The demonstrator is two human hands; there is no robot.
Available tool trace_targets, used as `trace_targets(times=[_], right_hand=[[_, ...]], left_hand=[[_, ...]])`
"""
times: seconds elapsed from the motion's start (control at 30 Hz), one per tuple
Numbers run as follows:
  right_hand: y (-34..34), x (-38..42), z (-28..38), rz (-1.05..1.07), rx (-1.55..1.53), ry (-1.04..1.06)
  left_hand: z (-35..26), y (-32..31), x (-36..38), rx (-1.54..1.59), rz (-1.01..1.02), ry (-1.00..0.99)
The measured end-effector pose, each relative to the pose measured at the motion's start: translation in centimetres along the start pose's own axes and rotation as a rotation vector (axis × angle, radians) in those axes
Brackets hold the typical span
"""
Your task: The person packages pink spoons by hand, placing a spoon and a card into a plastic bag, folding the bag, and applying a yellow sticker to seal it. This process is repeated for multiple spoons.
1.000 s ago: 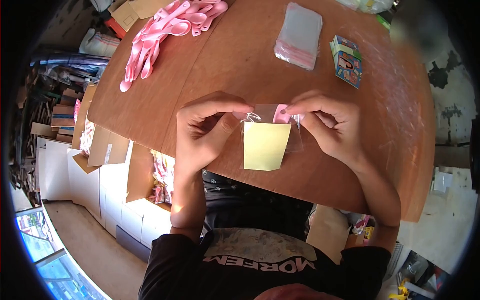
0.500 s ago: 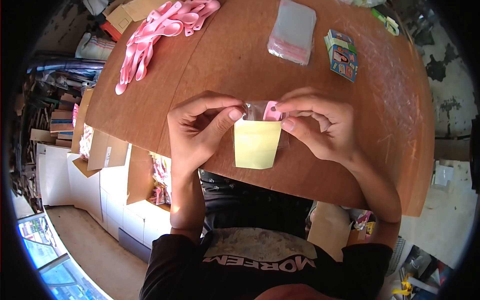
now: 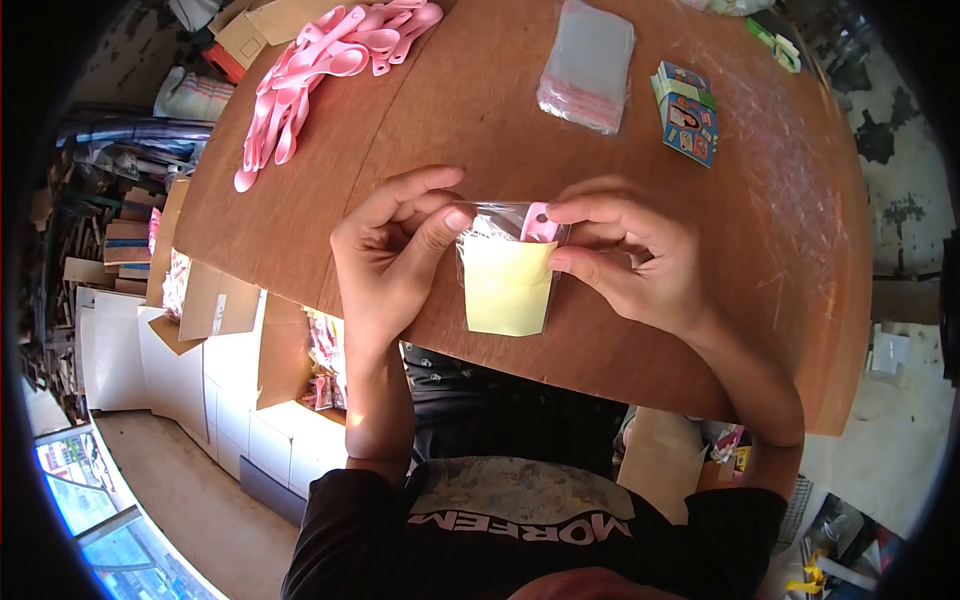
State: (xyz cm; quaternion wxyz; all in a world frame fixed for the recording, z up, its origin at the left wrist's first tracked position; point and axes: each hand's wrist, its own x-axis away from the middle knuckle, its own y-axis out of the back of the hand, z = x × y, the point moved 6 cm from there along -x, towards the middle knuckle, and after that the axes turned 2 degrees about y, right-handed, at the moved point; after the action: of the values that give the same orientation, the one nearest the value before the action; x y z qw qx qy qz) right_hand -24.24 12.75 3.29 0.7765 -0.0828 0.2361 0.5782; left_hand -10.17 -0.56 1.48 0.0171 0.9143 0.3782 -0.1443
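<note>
A clear plastic bag [image 3: 495, 220] is held up over the near edge of the table, with a pale yellow card [image 3: 508, 290] inside. The handle end of a pink spoon [image 3: 540, 224], with a hole in it, shows above the card; the rest is hidden behind it. My left hand [image 3: 400, 245] has its thumb on the bag's upper left edge, other fingers curled behind and the index finger lifted away. At the upper right, my right hand [image 3: 635, 250] pinches the bag by the spoon handle, index finger at the top and thumb on the card's corner.
Many pink spoons [image 3: 320, 65] lie piled at the table's far left. A stack of clear bags [image 3: 590, 65] and a banded bundle of printed cards [image 3: 687, 115] lie at the back. A green-and-white tool [image 3: 775, 45] is far right. Open cardboard boxes [image 3: 285, 350] stand left below the table.
My left index finger has lifted off the bag's top edge. The bag has shifted slightly left, and my right fingers have moved a little left along with it.
</note>
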Motion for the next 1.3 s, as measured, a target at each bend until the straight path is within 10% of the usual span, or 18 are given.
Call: trace_targets(times=[0.3, 0.37, 0.57, 0.63, 0.9, 1.0, 1.17, 1.3], right_hand=[[0.8, 0.0, 0.5, -0.083, -0.085, 0.010], [0.8, -0.8, 5.2, 0.101, 0.499, 0.316], [1.6, 5.1, 17.7, 0.006, 0.358, 1.061], [1.7, 4.3, 19.6, 0.286, 0.241, 1.031], [-1.6, 2.8, 18.8, 0.205, 0.167, 0.837], [-2.4, 2.7, 19.2, 0.197, 0.229, 0.840], [-1.4, 3.4, 18.9, 0.335, 0.286, 0.733], [0.2, 3.1, 14.2, -0.011, 0.627, 0.701]], left_hand=[[0.1, -0.3, 0.8, 0.107, 0.178, 0.168], [-1.0, 2.0, 2.5, 0.161, 0.169, 0.093], [1.3, 14.3, 8.4, 0.231, 0.362, -0.043], [3.4, 17.8, 10.7, 0.091, 0.333, 0.090], [19.9, 30.4, 19.2, -0.476, -0.299, 0.795], [26.1, 34.7, 23.2, -1.130, -0.380, 0.649], [24.7, 31.9, 21.4, -0.809, -0.518, 0.661], [17.5, 28.7, 18.6, -0.650, -0.889, 0.398]])
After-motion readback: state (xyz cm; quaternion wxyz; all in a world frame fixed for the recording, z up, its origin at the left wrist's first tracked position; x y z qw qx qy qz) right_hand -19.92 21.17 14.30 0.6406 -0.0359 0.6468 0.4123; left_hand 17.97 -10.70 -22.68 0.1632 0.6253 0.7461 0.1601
